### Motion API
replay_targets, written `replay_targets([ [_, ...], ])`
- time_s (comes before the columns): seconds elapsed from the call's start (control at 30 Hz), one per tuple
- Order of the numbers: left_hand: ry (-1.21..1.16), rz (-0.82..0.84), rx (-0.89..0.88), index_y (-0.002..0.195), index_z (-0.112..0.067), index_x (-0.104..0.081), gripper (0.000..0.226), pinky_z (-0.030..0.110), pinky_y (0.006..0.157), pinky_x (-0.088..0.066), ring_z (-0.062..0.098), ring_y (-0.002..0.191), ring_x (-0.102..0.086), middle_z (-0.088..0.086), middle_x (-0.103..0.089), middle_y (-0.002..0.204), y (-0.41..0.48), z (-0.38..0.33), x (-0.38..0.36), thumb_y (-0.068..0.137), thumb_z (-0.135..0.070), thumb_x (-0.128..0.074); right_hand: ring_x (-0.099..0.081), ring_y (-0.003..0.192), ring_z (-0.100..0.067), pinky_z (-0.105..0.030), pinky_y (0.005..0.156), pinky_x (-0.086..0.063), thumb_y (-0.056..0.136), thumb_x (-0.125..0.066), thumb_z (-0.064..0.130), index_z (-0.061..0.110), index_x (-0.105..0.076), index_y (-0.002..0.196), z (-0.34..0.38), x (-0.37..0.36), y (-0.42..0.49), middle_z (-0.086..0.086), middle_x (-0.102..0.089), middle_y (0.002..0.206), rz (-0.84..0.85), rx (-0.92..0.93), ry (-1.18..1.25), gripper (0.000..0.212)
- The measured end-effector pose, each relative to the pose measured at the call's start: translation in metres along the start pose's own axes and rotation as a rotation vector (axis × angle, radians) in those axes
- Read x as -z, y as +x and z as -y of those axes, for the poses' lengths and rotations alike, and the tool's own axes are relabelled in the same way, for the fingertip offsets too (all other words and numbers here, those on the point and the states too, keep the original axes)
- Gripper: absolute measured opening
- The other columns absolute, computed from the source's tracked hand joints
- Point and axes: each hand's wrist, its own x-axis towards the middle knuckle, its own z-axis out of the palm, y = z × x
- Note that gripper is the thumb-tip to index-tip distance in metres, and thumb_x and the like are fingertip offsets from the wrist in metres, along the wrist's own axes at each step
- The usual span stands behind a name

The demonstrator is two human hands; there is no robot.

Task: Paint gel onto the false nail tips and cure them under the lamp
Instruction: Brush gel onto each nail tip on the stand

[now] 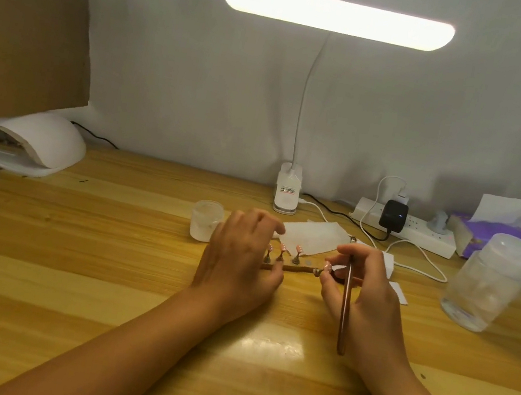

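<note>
Seen from my head: three glossy pink nail tips [283, 247] stand on small pegs [296, 260] along a wooden strip [300, 269], mid-width on the table [98, 238], nearer its far edge. My left hand [238, 256] arches over the strip's left end, fingers loosely bent (grip unclear). My right hand [370, 296] clasps the brush [344, 309] and pinches a fourth tip [327, 266].

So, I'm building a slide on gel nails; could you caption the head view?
Right hand grips a brush and pinches one nail tip; left hand rests on the holder strip.
</note>
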Motion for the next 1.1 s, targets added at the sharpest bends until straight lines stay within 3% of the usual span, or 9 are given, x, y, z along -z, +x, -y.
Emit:
replay_targets([
  [0.1,-0.056,0.08,0.128,0.114,-0.03,-0.052,0.036,0.024,0.083,-0.034,0.01,0.101,-0.045,-0.014,-0.052,0.109,0.002,0.01,-0.001,0.083,-0.041,-0.067,-0.059,0.096,-0.011,-0.032,0.084,-0.052,0.085,-0.071,0.013,0.022,-0.049,0.116,-0.003,0.005,0.003,0.012,-0.058,0.1,-0.027,0.059,-0.098,0.039],
  [0.2,-0.117,0.209,0.218,0.112,-0.035,-0.048,0.039,0.029,0.09,-0.041,0.009,0.103,-0.051,-0.017,-0.058,0.108,0.003,0.015,-0.003,0.081,-0.046,-0.069,-0.059,0.095,-0.01,-0.027,0.084,-0.05,0.085,-0.071,0.013,0.025,-0.046,0.114,-0.007,0.005,0.003,0.015,-0.058,0.098,-0.026,0.029,-0.077,0.04],
  [0.37,-0.232,0.233,0.209,0.111,-0.031,-0.053,0.033,0.037,0.09,-0.05,0.009,0.096,-0.059,-0.015,-0.062,0.099,0.004,0.016,-0.002,0.083,-0.026,-0.07,-0.06,0.094,-0.009,-0.008,0.077,-0.037,0.084,-0.072,0.015,0.023,-0.048,0.115,-0.01,0.001,0.002,0.01,-0.061,0.1,0.0,0.0,-0.099,0.04],
  [0.43,-0.239,0.218,0.124,0.112,-0.029,-0.055,0.033,0.03,0.084,-0.05,0.007,0.091,-0.059,-0.018,-0.059,0.093,0.003,0.014,-0.002,0.083,-0.022,-0.069,-0.06,0.094,-0.01,-0.01,0.078,-0.039,0.085,-0.072,0.014,0.02,-0.049,0.117,-0.01,0.001,0.002,0.009,-0.061,0.101,0.003,0.007,-0.119,0.04],
  [0.57,-0.199,0.213,-0.032,0.115,-0.027,-0.057,0.034,0.018,0.076,-0.039,0.004,0.087,-0.056,-0.017,-0.061,0.096,0.0,0.008,-0.002,0.085,-0.02,-0.068,-0.06,0.095,-0.011,-0.027,0.082,-0.052,0.087,-0.07,0.015,0.018,-0.049,0.119,-0.008,0.001,0.002,0.008,-0.06,0.102,0.016,0.008,-0.117,0.039],
  [1.1,-0.17,0.245,-0.083,0.114,-0.03,-0.057,0.032,0.017,0.08,-0.038,0.003,0.091,-0.053,-0.015,-0.061,0.101,0.0,0.004,0.0,0.085,-0.021,-0.067,-0.059,0.098,-0.007,-0.026,0.083,-0.053,0.089,-0.066,0.012,0.023,-0.045,0.123,-0.014,0.003,0.002,0.009,-0.059,0.107,0.056,-0.036,-0.152,0.041],
])
